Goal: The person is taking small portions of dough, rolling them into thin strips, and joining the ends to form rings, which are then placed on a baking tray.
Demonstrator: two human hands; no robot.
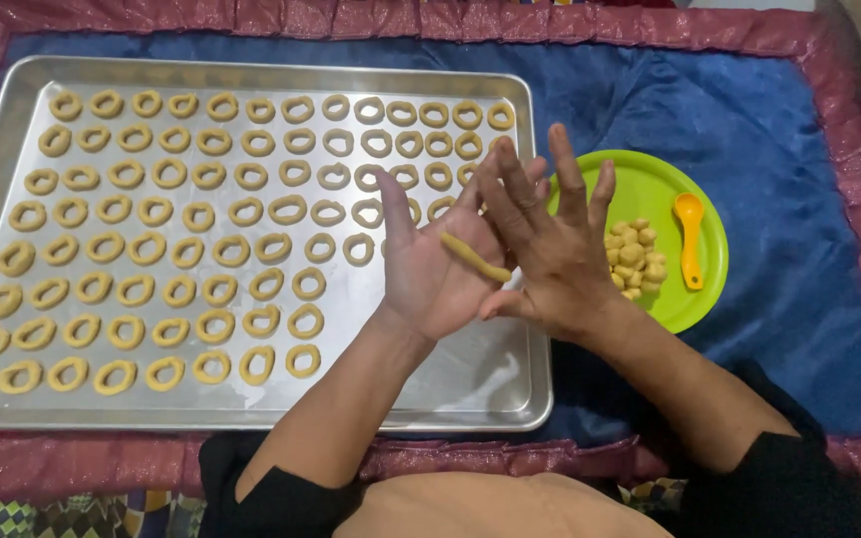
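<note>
Dough rope between palms, left hand under.

Blue cloth, maroon frilled border

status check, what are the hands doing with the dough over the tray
Left hand palm up, open, dough strip lying across it. Right hand flat on the strip, fingers spread. Both above the tray of dough rings. Nothing in the way.
</note>
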